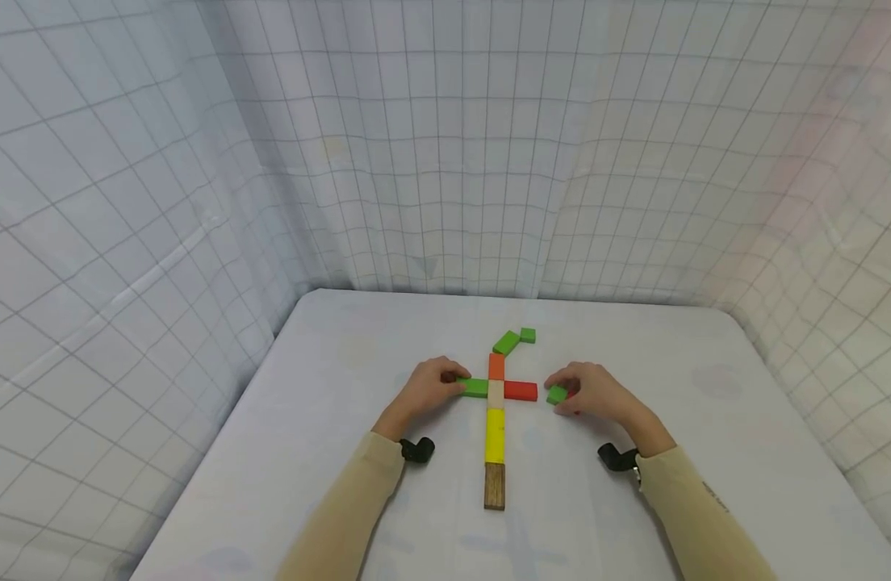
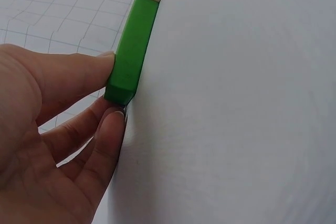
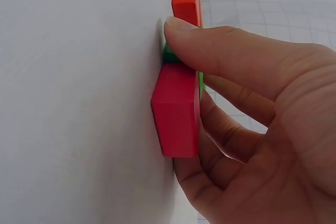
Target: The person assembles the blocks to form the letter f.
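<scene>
green block point(image 1: 475, 387) | pinched by left hand point(image 1: 427, 389) fingers | right hand point(image 1: 594, 391) grips small green block point(image 1: 557, 394)

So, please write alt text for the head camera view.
Two hands work at a cross of flat wooden blocks on a white table: the left hand pinches the green rectangular block, the right hand holds a small green block.

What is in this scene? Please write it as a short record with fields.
Surface: white table
Column: orange block, pale block, yellow block, brown block
Cross arms: green block, red block
Left hand: pinches the green block's end
Right hand: holds a small green block and a red piece
Loose: two green blocks behind the column
</scene>
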A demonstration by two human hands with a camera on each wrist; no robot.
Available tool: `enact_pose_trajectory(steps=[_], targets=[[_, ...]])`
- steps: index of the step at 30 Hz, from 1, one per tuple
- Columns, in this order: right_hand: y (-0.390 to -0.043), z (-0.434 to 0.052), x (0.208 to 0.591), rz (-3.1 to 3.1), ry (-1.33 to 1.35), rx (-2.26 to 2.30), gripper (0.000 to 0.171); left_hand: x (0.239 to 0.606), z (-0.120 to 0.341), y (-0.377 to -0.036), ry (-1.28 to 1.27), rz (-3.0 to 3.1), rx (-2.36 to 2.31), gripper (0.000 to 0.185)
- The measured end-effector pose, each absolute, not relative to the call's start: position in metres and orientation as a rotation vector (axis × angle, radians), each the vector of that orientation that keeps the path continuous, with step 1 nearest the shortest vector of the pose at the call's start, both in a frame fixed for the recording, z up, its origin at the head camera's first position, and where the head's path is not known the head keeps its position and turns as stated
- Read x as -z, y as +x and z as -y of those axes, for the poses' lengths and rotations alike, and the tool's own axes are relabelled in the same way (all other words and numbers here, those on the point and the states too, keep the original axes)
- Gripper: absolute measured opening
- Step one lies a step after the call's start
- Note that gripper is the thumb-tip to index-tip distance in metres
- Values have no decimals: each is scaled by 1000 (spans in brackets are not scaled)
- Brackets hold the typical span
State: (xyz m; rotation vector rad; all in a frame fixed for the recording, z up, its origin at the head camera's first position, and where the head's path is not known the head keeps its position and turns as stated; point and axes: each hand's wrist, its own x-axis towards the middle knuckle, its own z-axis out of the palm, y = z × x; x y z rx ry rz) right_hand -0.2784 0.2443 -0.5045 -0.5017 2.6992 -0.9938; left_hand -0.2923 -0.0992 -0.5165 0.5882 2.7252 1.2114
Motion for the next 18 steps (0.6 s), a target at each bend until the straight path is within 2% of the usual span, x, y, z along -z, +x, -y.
enact_pose_trajectory(steps=[18], targets=[[-279,-244,498,-2762,-469,1047,42,516,99,-292,565,-2720,-1215,17]])
